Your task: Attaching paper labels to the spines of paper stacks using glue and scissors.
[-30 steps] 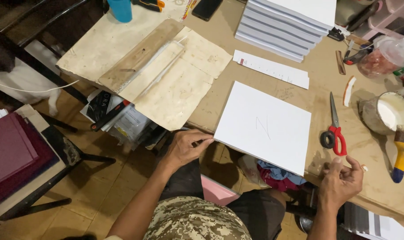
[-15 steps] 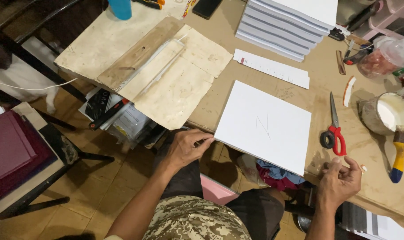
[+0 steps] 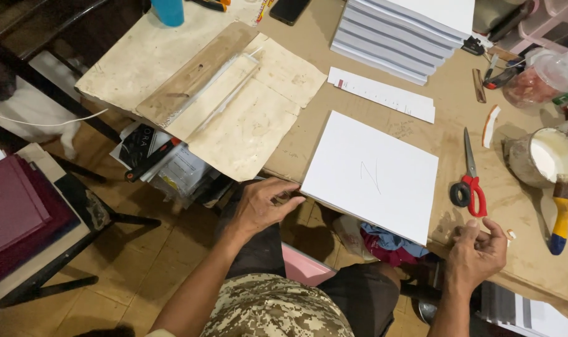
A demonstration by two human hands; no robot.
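At the near edge of the brown cardboard-covered counter (image 3: 421, 112), the left hand (image 3: 262, 206) lay palm down, wrist bent slightly, forearm running up from the lower left. Its fingertips (image 3: 290, 198) touched the near left corner of the flat white square block of sheets (image 3: 371, 175); grip loose, fingers half curled, nothing enclosed. Block sat flat on the counter, one corner overhanging the near edge, a faint pencil mark on its top face.

Right hand (image 3: 477, 249) was held at the counter edge, just right of the block and apart from it. Fingers curled inward, thumb meeting the fingertips in a pinch; whether anything small sat in that grip could not be told. Forearm rose from the bottom of the frame.

Red-handled scissors (image 3: 468, 181) lay just beyond the right hand, blades pointing away. Further right: a white pot of pale glue (image 3: 546, 156) and a yellow-handled brush (image 3: 562, 212) leaning on it. A stack of white sheet blocks (image 3: 409, 31) stood at the far side, a white paper strip (image 3: 381, 93) lying between the stack and the block.
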